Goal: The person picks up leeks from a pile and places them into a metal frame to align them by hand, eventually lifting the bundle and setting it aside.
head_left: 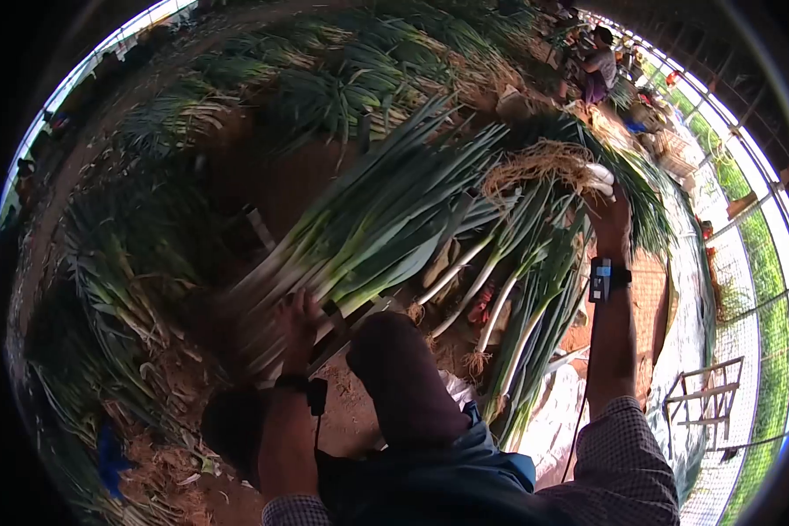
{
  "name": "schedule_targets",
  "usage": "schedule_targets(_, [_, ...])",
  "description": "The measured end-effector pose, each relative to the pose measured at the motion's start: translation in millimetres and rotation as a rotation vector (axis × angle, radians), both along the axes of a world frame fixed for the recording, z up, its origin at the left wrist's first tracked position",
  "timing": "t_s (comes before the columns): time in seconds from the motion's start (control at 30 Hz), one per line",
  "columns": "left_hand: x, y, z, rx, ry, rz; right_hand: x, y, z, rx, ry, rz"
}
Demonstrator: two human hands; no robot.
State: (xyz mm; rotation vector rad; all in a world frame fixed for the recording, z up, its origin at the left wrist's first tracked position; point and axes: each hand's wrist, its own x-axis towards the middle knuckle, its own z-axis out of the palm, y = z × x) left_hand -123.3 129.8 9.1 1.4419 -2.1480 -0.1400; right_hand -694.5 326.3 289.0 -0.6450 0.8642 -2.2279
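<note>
Hands [612, 215] on leeks [368, 228]; crate [672, 149] far off, contents unclear.

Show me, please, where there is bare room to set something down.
Bare ground lies between the far leek piles and the large bundle. A reddish patch shows between the right forearm and the white sheeting. It is crowded around the left hand and loose leeks.

Produce packing shed: leek heaps [351, 83] over dirt floor [346, 399], mesh wall [736, 351] at right, greenery beyond.
</note>
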Motion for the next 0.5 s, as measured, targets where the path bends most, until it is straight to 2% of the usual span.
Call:
schedule_targets(0.03, [-1.3,0.7,-0.1,0.033,0.066,0.012,-6.1,-17.7,12.4,-0.017,-0.025,-0.021])
schedule_targets(0.07, [0.6,3.9,5.2,0.062,0.074,0.024,-24.8,-36.2,21.2,-0.079,-0.155,0.110])
schedule_targets(0.13, [-2.4,5.6,15.1,0.121,0.100,0.027,-28.8,-82.0,39.5,-0.055,-0.075,0.108])
schedule_targets(0.23, [-2.5,7.3,14.5,0.119,0.123,0.045,22.1,-125.6,82.1,-0.008,0.064,0.085])
schedule_targets(0.27, [-2.2,8.7,14.9,0.117,0.119,0.047,14.7,-144.1,89.2,-0.051,-0.046,0.214])
schedule_targets(0.33, [-2.9,5.0,5.4,0.099,0.155,0.031,64.1,-149.1,116.6,0.071,0.105,0.106])
schedule_targets(0.47, [-3.0,3.5,6.9,0.151,0.139,0.042,55.8,-177.5,132.4,-0.132,-0.046,0.164])
schedule_targets(0.5, [-2.8,5.5,6.8,0.174,0.129,0.044,54.5,-170.9,130.3,-0.054,0.232,0.077])
